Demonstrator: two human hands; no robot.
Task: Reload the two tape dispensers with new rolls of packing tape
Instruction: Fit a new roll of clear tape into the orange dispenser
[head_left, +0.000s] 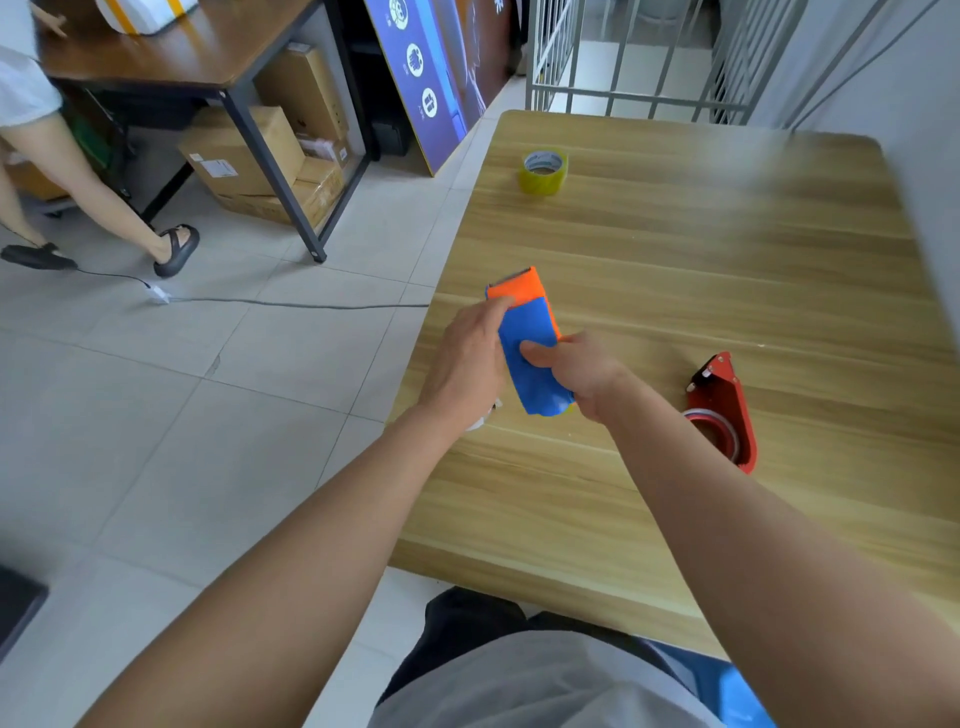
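Both hands hold the blue-and-orange dispenser (530, 358) just above the table (727, 260), close to its left edge and about midway along it. Lifting it there likely leaves both sides free to work on. The right hand (582, 374) clamps the lower end, thumb pressed flat on the blue face and fingers wrapped behind, which steadies the body. The left hand (467, 358) grips the left side, its fingers reaching up to the orange cutter end, probably to seat or guide the tape. Whether a roll sits inside is hidden. The red dispenser (724, 410) lies on its side near the right edge, set aside for its turn. The yellowish tape roll (543, 173) stands by the far edge, toward the far left corner, well apart from both hands.
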